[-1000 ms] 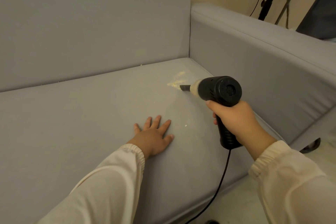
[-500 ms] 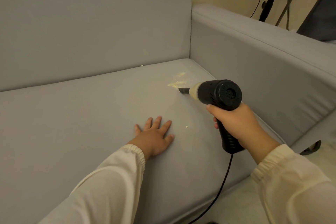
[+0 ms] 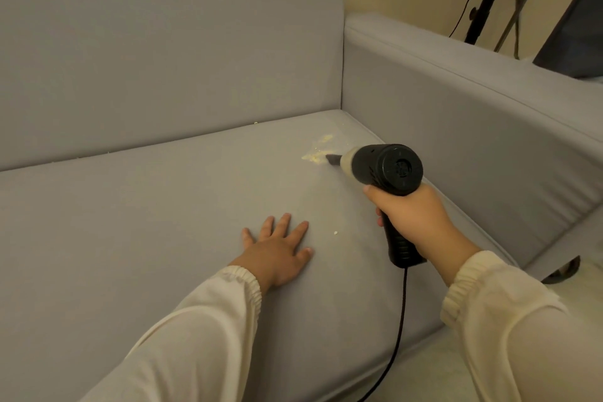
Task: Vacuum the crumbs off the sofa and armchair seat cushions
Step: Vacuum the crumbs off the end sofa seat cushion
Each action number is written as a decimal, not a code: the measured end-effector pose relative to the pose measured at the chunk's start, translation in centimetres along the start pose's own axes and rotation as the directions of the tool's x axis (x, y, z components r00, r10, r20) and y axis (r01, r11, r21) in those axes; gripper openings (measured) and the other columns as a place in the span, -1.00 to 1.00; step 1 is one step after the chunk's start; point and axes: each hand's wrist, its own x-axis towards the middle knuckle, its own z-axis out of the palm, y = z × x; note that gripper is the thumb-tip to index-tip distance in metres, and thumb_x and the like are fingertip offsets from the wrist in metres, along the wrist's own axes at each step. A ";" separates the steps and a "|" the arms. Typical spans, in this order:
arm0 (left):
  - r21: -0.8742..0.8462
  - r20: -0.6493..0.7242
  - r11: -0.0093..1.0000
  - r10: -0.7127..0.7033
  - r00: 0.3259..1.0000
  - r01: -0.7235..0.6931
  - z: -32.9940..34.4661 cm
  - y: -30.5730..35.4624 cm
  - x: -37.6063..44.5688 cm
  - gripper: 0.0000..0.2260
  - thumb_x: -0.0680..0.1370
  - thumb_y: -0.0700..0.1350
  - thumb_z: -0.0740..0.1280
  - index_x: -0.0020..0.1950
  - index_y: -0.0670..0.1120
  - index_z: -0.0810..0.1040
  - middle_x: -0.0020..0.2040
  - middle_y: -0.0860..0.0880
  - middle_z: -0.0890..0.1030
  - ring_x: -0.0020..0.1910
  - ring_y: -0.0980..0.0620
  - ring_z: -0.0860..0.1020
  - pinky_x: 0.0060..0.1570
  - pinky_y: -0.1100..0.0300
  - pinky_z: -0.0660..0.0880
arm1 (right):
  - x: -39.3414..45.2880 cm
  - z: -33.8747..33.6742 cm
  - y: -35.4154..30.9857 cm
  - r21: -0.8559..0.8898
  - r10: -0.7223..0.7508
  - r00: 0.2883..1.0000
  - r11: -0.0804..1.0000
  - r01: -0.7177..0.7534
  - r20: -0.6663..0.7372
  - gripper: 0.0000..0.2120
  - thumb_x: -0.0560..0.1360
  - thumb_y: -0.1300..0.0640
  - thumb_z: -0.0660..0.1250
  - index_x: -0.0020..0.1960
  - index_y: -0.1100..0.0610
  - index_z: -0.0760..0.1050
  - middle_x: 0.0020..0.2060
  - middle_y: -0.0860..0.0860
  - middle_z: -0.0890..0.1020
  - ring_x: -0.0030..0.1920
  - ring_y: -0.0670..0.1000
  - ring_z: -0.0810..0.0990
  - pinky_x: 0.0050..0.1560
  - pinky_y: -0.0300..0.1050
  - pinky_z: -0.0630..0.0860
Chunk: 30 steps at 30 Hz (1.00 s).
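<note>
Right hand [image 3: 414, 219] gripped the vacuum [image 3: 385, 170] at centre right, nozzle touching crumbs [image 3: 315, 155]; left hand [image 3: 277, 251] lay flat on the cushion [image 3: 146, 206].

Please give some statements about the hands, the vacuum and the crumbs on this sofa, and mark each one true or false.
1. The right hand grips the handheld vacuum. True.
2. The left hand holds a cloth. False: it rests flat on the seat cushion, fingers spread.
3. The nozzle points at the crumb patch. True.
4. The vacuum is cordless. False: a black cord hangs from the handle.
</note>
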 end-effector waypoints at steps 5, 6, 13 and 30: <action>0.003 0.015 1.000 -0.002 1.000 0.002 -0.2 0.0 -0.1 -0.42 0.68 0.34 -0.07 0.67 0.31 -0.17 0.70 0.09 -0.24 0.67 -0.09 -0.24 0.51 -0.42 -0.22 | -0.6 -0.1 0.1 -0.037 -0.004 0.997 0.999 0.007 0.072 -0.77 0.49 -0.04 0.55 -0.08 0.12 0.69 -0.27 0.12 0.74 -0.30 0.03 0.73 -0.14 -0.04 0.67; 0.002 0.014 1.000 -0.003 1.000 0.003 -0.2 0.1 -0.1 -0.42 0.68 0.34 -0.07 0.67 0.31 -0.17 0.70 0.09 -0.24 0.67 -0.09 -0.24 0.51 -0.42 -0.22 | -0.5 -0.2 0.2 -0.046 -0.005 0.998 0.999 0.008 0.070 -0.77 0.49 -0.04 0.55 -0.08 0.12 0.69 -0.28 0.11 0.74 -0.30 0.04 0.73 -0.14 -0.04 0.67; 0.005 0.004 1.000 -0.003 1.000 0.003 0.1 0.1 0.0 -0.42 0.68 0.34 -0.06 0.67 0.31 -0.17 0.70 0.09 -0.24 0.67 -0.09 -0.25 0.51 -0.43 -0.21 | 1.1 0.5 0.6 0.006 0.007 0.999 1.000 -0.007 -0.049 -0.80 0.50 -0.02 0.53 -0.08 0.12 0.67 -0.26 0.15 0.73 -0.28 0.06 0.70 -0.19 -0.10 0.60; 0.002 0.013 1.000 0.002 1.000 -0.002 -0.1 -0.1 0.1 -0.42 0.68 0.34 -0.07 0.67 0.30 -0.16 0.70 0.09 -0.24 0.67 -0.09 -0.24 0.51 -0.43 -0.21 | 0.9 -1.0 -0.2 0.046 0.033 0.999 0.998 -0.035 0.037 -0.77 0.51 0.02 0.55 -0.02 0.18 0.67 -0.28 0.15 0.72 -0.28 0.10 0.71 -0.12 0.02 0.67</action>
